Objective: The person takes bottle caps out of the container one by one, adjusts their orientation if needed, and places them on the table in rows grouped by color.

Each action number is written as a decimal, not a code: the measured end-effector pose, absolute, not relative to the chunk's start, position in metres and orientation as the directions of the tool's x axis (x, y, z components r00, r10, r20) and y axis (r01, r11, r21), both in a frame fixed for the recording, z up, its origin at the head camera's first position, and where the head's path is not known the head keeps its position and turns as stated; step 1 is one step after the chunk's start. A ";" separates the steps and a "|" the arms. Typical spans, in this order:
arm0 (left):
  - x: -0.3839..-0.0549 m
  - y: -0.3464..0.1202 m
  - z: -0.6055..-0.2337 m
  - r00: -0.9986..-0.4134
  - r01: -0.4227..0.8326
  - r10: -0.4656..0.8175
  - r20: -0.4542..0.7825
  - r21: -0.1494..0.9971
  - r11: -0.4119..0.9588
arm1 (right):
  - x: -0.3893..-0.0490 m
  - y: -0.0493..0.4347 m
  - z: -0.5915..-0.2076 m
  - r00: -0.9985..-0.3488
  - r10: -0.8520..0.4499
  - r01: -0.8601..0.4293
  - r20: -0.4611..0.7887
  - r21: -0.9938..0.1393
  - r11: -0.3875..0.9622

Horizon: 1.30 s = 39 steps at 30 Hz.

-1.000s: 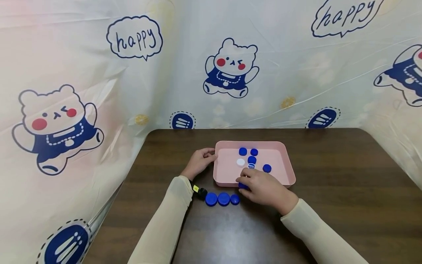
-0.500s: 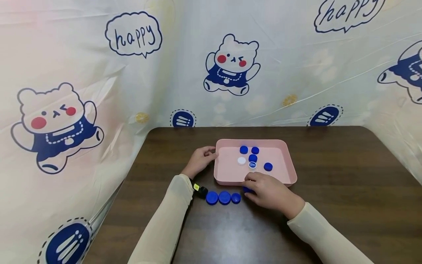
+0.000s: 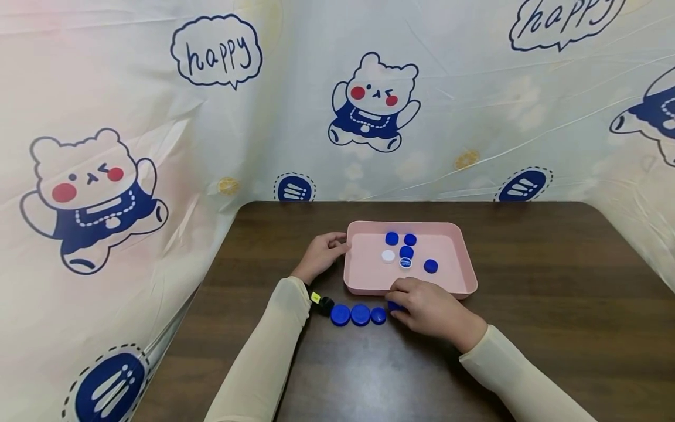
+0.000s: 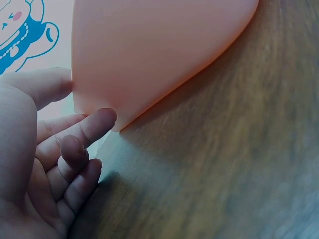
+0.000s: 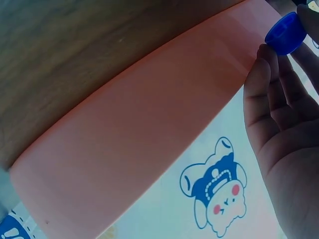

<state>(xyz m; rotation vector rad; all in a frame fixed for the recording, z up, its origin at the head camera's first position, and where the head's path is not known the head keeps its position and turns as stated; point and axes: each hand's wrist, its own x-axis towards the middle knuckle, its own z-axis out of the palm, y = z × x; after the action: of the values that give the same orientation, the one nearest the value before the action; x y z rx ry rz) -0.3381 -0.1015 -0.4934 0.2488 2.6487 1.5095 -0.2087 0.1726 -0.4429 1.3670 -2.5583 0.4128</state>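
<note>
In the head view, my right hand point(image 3: 429, 308) pinches a blue bottle cap point(image 5: 286, 34) between thumb and fingertips, just in front of the pink tray point(image 3: 469, 264). My fingers partly cover this cap in the head view. To its left, a row of blue caps lies on the table: a large one point(image 3: 340, 315), another large one point(image 3: 361, 315) and a smaller one point(image 3: 378, 316). At the tray's left end, my left hand point(image 3: 320, 257) holds the wall, with some fingers curled below in the left wrist view. Inside the tray are several blue caps point(image 3: 430, 266) and a white cap point(image 3: 388, 256).
The brown wooden table point(image 3: 543, 305) extends on both sides of the tray. A black wrist device point(image 3: 325, 305) on the left arm sits close to the row's left end. Behind the table hangs a printed curtain point(image 3: 295, 111).
My right hand has drawn the pinched blue cap over the tray's front rim, down and slightly right, to the table beside the row. The left hand stays at the tray.
</note>
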 end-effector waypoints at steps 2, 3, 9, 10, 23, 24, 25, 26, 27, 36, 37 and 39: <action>-0.338 -0.101 -0.493 -0.984 0.097 0.180 0.005 0.858 0.504 | -0.208 0.173 -0.444 -0.543 -0.776 -0.838 0.320 -0.140 0.528; -0.338 -0.101 -0.494 -0.984 0.095 0.179 0.004 0.857 0.506 | -0.208 0.173 -0.444 -0.539 -0.778 -0.840 0.323 -0.137 0.525; -0.337 -0.100 -0.494 -0.984 0.095 0.180 0.003 0.856 0.508 | -0.206 0.172 -0.445 -0.534 -0.784 -0.843 0.317 -0.137 0.519; -0.337 -0.100 -0.494 -0.983 0.095 0.182 0.002 0.856 0.508 | -0.205 0.172 -0.445 -0.537 -0.783 -0.842 0.313 -0.141 0.521; -0.337 -0.100 -0.493 -0.983 0.101 0.183 0.007 0.854 0.510 | -0.202 0.175 -0.445 -0.574 -0.776 -0.819 0.260 -0.170 0.549; -0.337 -0.100 -0.493 -0.983 0.100 0.183 0.006 0.855 0.509 | -0.202 0.175 -0.445 -0.572 -0.778 -0.820 0.260 -0.171 0.546; -0.337 -0.100 -0.492 -0.983 0.098 0.182 0.004 0.854 0.510 | -0.202 0.175 -0.446 -0.570 -0.779 -0.822 0.261 -0.171 0.544; -0.336 -0.100 -0.492 -0.983 0.097 0.181 0.003 0.855 0.510 | -0.202 0.174 -0.446 -0.567 -0.780 -0.823 0.263 -0.171 0.541; -0.336 -0.100 -0.491 -0.984 0.095 0.181 0.001 0.855 0.510 | -0.202 0.174 -0.446 -0.564 -0.782 -0.825 0.263 -0.172 0.538; -0.336 -0.101 -0.491 -0.983 0.098 0.184 0.003 0.852 0.514 | -0.202 0.172 -0.447 -0.581 -0.787 -0.813 0.208 -0.202 0.546; -0.336 -0.101 -0.491 -0.983 0.101 0.184 0.006 0.853 0.513 | -0.202 0.171 -0.447 -0.584 -0.787 -0.810 0.199 -0.202 0.550; -0.337 -0.101 -0.491 -0.982 0.107 0.186 0.012 0.853 0.511 | -0.202 0.171 -0.447 -0.591 -0.786 -0.805 0.182 -0.202 0.558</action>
<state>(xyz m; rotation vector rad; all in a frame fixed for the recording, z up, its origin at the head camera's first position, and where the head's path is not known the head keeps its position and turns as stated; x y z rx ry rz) -0.3366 -0.1011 -0.4913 0.2587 2.6598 1.4926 -0.2016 0.1710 -0.4466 1.3855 -2.7101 0.4076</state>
